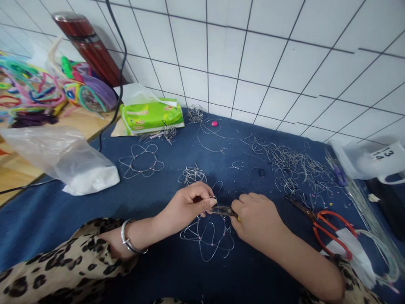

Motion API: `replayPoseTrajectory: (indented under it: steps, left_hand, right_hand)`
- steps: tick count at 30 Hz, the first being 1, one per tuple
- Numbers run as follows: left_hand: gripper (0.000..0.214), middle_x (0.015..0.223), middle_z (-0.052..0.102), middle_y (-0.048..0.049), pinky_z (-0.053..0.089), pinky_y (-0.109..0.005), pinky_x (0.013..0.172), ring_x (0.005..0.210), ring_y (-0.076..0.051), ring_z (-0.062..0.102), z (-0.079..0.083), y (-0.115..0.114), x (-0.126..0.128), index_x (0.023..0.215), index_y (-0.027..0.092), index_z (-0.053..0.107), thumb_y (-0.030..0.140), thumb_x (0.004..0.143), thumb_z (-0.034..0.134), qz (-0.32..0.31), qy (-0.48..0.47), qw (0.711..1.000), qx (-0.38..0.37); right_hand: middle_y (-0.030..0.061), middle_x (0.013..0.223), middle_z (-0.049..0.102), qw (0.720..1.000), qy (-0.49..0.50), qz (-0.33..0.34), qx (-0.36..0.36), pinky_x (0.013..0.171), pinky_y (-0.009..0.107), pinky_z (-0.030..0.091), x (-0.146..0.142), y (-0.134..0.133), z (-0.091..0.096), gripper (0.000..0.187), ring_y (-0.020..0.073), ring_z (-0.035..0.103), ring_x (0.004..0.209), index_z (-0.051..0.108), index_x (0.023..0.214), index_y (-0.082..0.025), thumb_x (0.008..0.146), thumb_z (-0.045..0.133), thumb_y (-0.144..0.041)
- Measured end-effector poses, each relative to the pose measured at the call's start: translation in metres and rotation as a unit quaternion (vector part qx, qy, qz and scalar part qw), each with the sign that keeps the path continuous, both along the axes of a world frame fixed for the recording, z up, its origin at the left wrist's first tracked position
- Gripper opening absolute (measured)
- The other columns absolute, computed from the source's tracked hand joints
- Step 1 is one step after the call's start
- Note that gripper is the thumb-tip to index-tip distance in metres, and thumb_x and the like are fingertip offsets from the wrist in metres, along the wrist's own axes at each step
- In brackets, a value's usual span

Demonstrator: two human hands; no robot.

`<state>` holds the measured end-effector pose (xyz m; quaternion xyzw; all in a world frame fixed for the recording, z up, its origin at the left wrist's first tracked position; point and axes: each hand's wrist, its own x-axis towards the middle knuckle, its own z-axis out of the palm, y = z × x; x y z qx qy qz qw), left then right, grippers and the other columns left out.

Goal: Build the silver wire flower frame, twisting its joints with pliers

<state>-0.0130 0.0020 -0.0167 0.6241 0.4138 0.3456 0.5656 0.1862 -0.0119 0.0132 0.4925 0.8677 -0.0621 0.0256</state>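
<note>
Between thumb and fingers, my left hand (pixel 198 200) pinches a wire flower frame (pixel 212 244), whose looped petals and small pink beads hang below the fingers. My right hand (pixel 255 218) is closed around a pair of pliers (pixel 224 210). Their jaws reach the wire right beside my left fingertips; whether they bite on it I cannot tell. Just behind my left hand lies a small tangle of wire pieces (pixel 193 174). A second wire flower (pixel 142 162) rests flat on the blue cloth to the left.
Orange-handled scissors (pixel 335 230) and a heap of wire scraps (pixel 298 166) lie at the right. A green tissue pack (pixel 153 117), a plastic bag (pixel 72 160) and a red thermos (pixel 89 46) stand left. A white pitcher (pixel 384 158) is far right, the tiled wall (pixel 226 51) behind.
</note>
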Motion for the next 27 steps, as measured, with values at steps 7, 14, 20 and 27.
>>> replayPoseTrajectory:
  steps: [7, 14, 20, 27]
  left_hand:
    - [0.020, 0.086, 0.053, -0.0022, 0.049, -0.021, 0.055, 0.054, -0.004, 0.051, 0.0015, 0.0001, 0.0012, 0.066, 0.013, 0.055, 0.026, 0.081, 0.058, -0.001, 0.007, 1.000, 0.001]
    - [0.018, 0.085, 0.053, -0.0024, 0.051, -0.022, 0.055, 0.058, -0.006, 0.055, 0.0002, 0.0010, -0.0005, 0.070, 0.012, 0.055, 0.025, 0.082, 0.056, -0.015, -0.007, 1.000, 0.000]
    - [0.018, 0.082, 0.054, -0.0016, 0.051, -0.022, 0.056, 0.058, -0.007, 0.056, -0.0008, 0.0006, -0.0009, 0.070, 0.012, 0.053, 0.025, 0.083, 0.056, -0.013, -0.001, 1.000, -0.003]
    - [0.020, 0.077, 0.054, -0.0009, 0.050, -0.021, 0.052, 0.056, -0.007, 0.057, -0.0002, -0.0010, -0.0002, 0.068, 0.012, 0.052, 0.024, 0.083, 0.055, 0.001, 0.020, 1.000, 0.006]
  right_hand:
    - [0.0029, 0.074, 0.060, 1.000, 0.004, 0.002, 0.005, 0.065, 0.030, 0.033, 0.0001, -0.0008, -0.0005, 0.013, 0.0174, 0.052, 0.072, 0.060, 0.075, -0.019, 0.078, 0.052, -0.028]
    - [0.0017, 0.072, 0.060, 1.000, 0.000, 0.000, -0.007, 0.060, 0.028, 0.031, -0.0004, -0.0010, 0.0018, 0.015, 0.0165, 0.053, 0.069, 0.059, 0.074, -0.020, 0.080, 0.049, -0.028]
    - [0.0025, 0.072, 0.061, 1.000, -0.004, -0.003, -0.011, 0.060, 0.028, 0.032, -0.0011, -0.0019, 0.0014, 0.014, 0.0166, 0.054, 0.068, 0.059, 0.074, -0.020, 0.080, 0.049, -0.027]
    - [0.0039, 0.074, 0.061, 1.000, -0.003, -0.005, 0.000, 0.063, 0.030, 0.033, -0.0025, -0.0034, -0.0007, 0.015, 0.0184, 0.054, 0.072, 0.059, 0.075, -0.019, 0.080, 0.048, -0.027]
